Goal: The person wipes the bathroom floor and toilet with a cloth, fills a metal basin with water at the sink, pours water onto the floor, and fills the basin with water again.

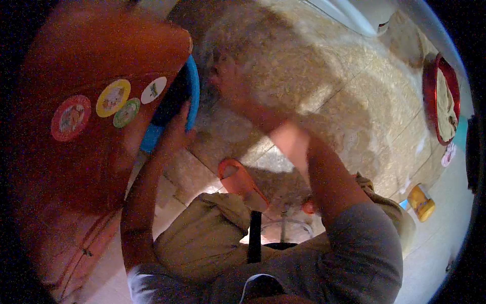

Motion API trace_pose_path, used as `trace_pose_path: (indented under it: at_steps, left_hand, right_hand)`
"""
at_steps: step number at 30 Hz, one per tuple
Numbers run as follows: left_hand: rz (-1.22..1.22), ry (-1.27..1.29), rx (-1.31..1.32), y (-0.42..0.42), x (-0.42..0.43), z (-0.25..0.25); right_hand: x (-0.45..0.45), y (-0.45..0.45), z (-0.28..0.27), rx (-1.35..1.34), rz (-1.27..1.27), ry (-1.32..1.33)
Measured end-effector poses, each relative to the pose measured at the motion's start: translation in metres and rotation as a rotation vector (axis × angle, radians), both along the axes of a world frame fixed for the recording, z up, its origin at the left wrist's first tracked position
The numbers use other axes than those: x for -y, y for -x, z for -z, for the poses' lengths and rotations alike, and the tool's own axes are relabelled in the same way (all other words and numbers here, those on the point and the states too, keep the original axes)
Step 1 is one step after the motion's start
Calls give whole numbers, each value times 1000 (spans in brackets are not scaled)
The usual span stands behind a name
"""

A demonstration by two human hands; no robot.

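My left hand is at the near rim of a blue basin, beside a large reddish-brown surface with round stickers. Its fingers are blurred, and what it holds, if anything, cannot be made out. Over the wet tiled floor, my right hand reaches forward, just right of the basin; motion smears its fingers. The basin's inside looks dark and is partly hidden by the reddish-brown surface.
An orange slipper shows near my knees. To the right are a red basin with light cloth in it and a yellow packet. A white curved object lies at the top. Pale suds streak the floor.
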State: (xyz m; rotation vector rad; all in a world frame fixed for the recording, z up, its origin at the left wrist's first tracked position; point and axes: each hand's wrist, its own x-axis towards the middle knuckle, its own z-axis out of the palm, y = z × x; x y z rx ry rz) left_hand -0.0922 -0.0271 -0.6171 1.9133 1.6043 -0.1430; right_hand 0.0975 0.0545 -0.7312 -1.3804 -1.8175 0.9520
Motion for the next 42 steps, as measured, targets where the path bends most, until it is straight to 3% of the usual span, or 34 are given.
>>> trace_pose_path:
  at_steps: [1,2,4,6,7,9,13,15,18,20,22,24,25,28,30,32,36,42]
  left_hand:
    - [1,-5,-4,0,-1,1]
    - [2,-9,-8,0,-2,2]
    - [-47,83,-1,-17,-15,-18]
    - [-156,250,-17,-29,-29,-25]
    - [-152,253,-4,-29,-29,-24]
    - [-84,174,43,-22,-24,-14]
    - [-35,142,37,-23,-23,-2]
    - [-3,62,19,-18,-18,11]
    - [-25,62,29,-9,-16,10]
    - [-52,110,61,-13,-17,2]
    - [-74,168,89,-19,-21,-20]
    - [-106,206,27,-17,-22,-21]
    - [-121,227,-4,-15,-23,-19]
    - [-4,91,37,-10,-19,-7]
    - [46,34,74,-12,-18,-9]
    - [44,58,61,-11,-17,-10]
    - [-7,142,22,-11,-14,-8]
    - [94,31,-21,14,-5,28]
  right_hand:
    - [25,3,-10,16,-23,-5]
    - [57,23,28,191,-97,-136]
    - [136,43,77,150,-281,-141]
    - [150,37,71,175,-552,-186]
    - [135,12,39,216,-733,-224]
    - [116,-15,21,306,-864,-365]
    - [48,-65,29,504,-709,-539]
    - [15,-92,37,375,-624,-348]
    - [-25,-129,36,-226,-343,233]
    - [-59,-171,6,-416,-153,404]
    - [-113,-242,28,-525,-99,368]
    - [-131,-273,16,-587,90,319]
    - [-133,-275,-13,-500,239,259]
    - [-125,-297,15,570,153,-142]
    - [-108,-270,25,510,215,-466]
    - [-97,-227,20,424,241,-559]
    - [-91,-145,19,347,146,-565]
    - [-48,-53,-9,621,-249,-267]
